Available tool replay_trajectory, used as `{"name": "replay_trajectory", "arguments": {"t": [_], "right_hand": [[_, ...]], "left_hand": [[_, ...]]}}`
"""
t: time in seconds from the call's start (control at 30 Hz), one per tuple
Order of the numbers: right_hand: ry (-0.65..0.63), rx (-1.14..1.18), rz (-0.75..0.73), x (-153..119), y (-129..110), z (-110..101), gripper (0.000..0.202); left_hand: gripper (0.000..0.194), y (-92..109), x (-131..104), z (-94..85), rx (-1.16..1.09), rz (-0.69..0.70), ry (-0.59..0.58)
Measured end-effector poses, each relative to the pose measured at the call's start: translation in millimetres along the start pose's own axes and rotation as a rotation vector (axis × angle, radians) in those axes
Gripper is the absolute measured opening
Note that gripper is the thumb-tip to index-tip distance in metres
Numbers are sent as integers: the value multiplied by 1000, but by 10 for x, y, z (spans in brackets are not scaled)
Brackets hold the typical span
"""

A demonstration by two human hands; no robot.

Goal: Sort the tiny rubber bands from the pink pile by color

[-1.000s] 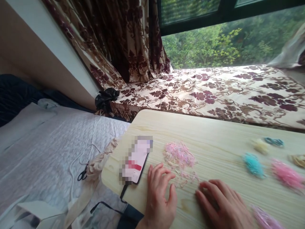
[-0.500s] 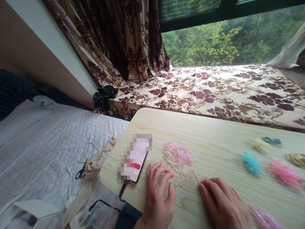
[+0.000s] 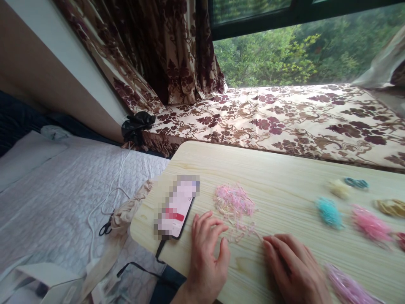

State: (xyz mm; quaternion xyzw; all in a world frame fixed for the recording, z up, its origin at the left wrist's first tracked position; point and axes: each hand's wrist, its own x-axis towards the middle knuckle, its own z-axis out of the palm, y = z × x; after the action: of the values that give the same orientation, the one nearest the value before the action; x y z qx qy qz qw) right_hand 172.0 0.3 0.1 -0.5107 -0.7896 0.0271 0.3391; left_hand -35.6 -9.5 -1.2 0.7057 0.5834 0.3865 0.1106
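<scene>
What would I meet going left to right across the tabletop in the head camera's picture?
Phone → loose pile of pale pink strands → the person's right hand → small blue bundle → tan bundle at the right edge. I leave out the left hand, which overlaps the phone's span.

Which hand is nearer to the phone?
Left. The left hand is just right of the phone, apart from it; the right hand is farther right, past the left hand.
</scene>
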Motion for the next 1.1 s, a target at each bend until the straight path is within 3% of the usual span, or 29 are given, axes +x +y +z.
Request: {"name": "replay_trajectory", "arguments": {"t": [0.37, 0.7, 1.1], "right_hand": [[-46, 41, 76, -186, -69, -20, 30], [-115, -98, -79, -160, 44, -16, 30], [-99, -109, -27, -190, 68, -85, 31]], "left_hand": [[31, 54, 8, -24, -9, -12, -11], [26, 33, 17, -18, -10, -19, -9], [27, 36, -4, -8, 19, -22, 0]]}}
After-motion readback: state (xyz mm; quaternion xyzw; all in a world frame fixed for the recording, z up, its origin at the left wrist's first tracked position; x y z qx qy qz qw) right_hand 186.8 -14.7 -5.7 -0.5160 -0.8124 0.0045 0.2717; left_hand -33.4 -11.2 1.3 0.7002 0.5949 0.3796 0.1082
